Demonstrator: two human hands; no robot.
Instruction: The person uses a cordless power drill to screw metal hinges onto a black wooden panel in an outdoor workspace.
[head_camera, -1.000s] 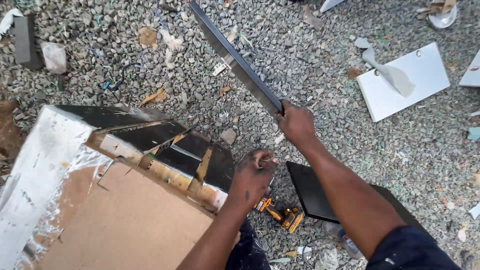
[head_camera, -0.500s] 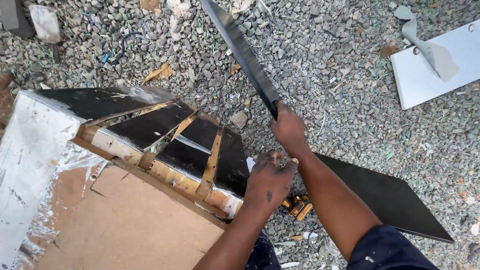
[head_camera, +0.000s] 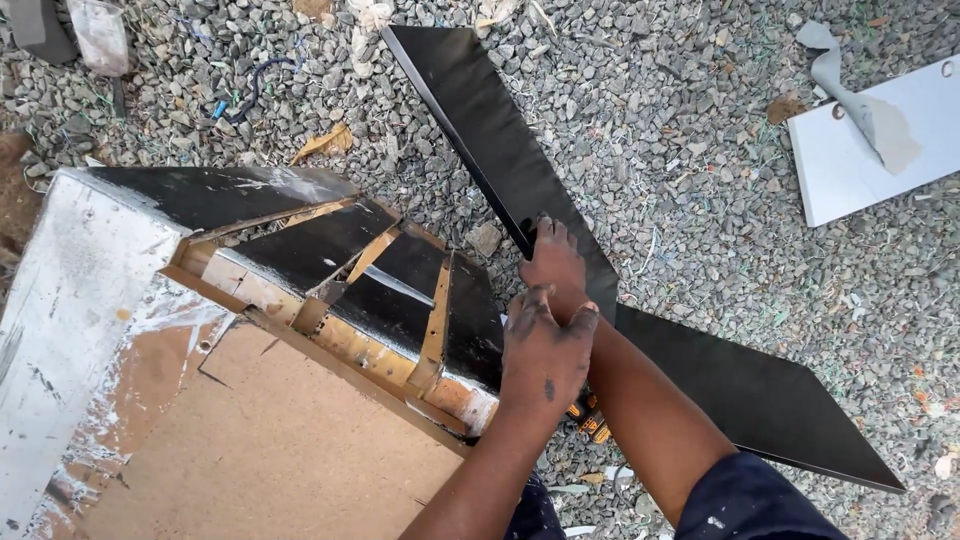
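My right hand grips the near edge of a long black panel. The panel lies tilted across the gravel from top centre to lower right, with its broad face up. My left hand rests just below the right one. Its fingers curl over the corner of a box frame and its thumb touches my right wrist. The frame is made of wooden strips with black panels set in it, a brown board in front and a silver-white side at the left.
Grey gravel strewn with scraps covers the ground. A white sheet with a grey torn strip lies at the upper right. An orange and black tool lies under my forearms. A pale block sits at the upper left.
The black panel has turned from standing on edge to showing its broad face. My left hand has moved up against my right wrist at the box corner.
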